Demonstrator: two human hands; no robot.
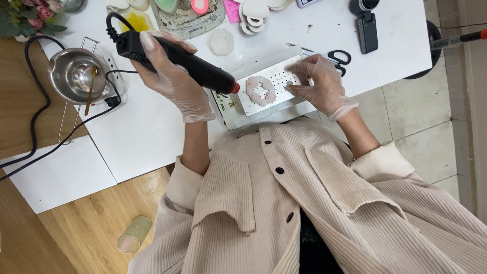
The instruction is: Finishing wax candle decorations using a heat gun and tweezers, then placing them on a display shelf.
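My left hand (170, 76), in a clear glove, grips a black corded heat tool (177, 58) whose red tip points at a pale pink ring-shaped piece (260, 90). The ring lies on a white perforated plate (284, 76) set on a flat grey device (231, 109). My right hand (319, 83), also gloved, rests with spread fingers on the right part of the perforated plate, beside the ring.
A steel pot (76, 73) with a gold spoon sits on a stand at the left. Black scissors (337, 57), a white round mould (221, 41), several small moulds and a black device (366, 30) lie farther back. Flowers (28, 18) are at the top left.
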